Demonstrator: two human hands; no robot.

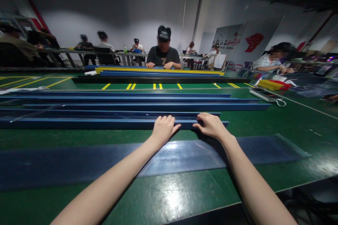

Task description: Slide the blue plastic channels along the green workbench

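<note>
A long blue channel strip (105,124) lies crosswise in front of me on the green table. My left hand (163,129) grips its near wall, the fingers bent over the top and the thumb stretched to the right. Close to the strip's right end, my right hand (211,125) is curled over the same wall with thumb and fingers closing round it. The fingertips of both hands are partly hidden behind the wall. Under my forearms a flat, clear plastic sleeve (182,156) runs parallel to the strip.
More blue strips (169,106) lie beyond my hands. Farther back are a black strip (158,80) and a yellow strip (161,71), where a person (163,52) sits facing me. A phone-like device (266,95) with a white cord and a yellow-red pouch (271,84) rest at right.
</note>
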